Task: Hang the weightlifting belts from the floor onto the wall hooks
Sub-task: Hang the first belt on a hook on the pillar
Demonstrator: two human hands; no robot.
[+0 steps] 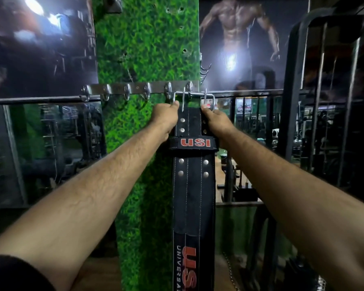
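Note:
A black weightlifting belt (192, 185) with red USI lettering hangs straight down in front of a green grass-covered pillar (147, 49). Its steel buckle (193, 96) is level with the two rightmost hooks of a metal hook rail (139, 89) fixed across the pillar. My left hand (165, 116) grips the belt's top left edge just below the buckle. My right hand (215, 120) grips the top right edge. The belt's lower end runs out of the frame at the bottom.
Several bare hooks stick out along the rail to the left of the belt. More hooks (205, 70) show on the pillar's right side. A dark railing (40, 99) with glass runs behind. A black machine frame (324, 101) stands to the right.

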